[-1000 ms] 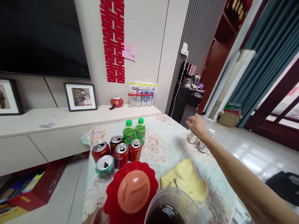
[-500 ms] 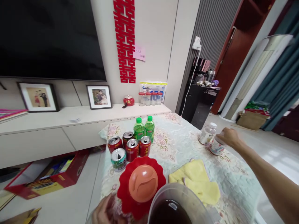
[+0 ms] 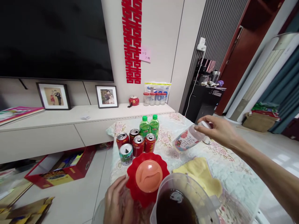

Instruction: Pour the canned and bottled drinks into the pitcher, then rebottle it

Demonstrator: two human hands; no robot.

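My right hand [image 3: 213, 129] grips a clear plastic bottle [image 3: 188, 140] by its white-capped end. The bottle is tilted over the table, with its labelled base toward the left. Behind that hand, part of a second bottle [image 3: 207, 140] shows. My left hand [image 3: 118, 199] is curled at the left rim of a red scalloped dish [image 3: 132, 189]; what its fingers hold is hidden. An orange divided piece [image 3: 149, 176] sits in the dish. At the near edge stands a translucent pitcher [image 3: 206, 202] of dark liquid, beside a folded yellow cloth [image 3: 202, 175].
Several drink cans [image 3: 138, 146] and two green-capped bottles [image 3: 154, 126] stand left of centre on the flowered tablecloth [image 3: 167, 138]. Beyond is a white cabinet [image 3: 102, 116] with framed photos and red-lidded jars [image 3: 152, 99]. A red box [image 3: 70, 171] lies on the floor at left.
My right hand has lifted the labelled bottle from the table's right side, moved it left and tilted it. My left hand shows more fully beside the red dish. The view has shifted slightly.
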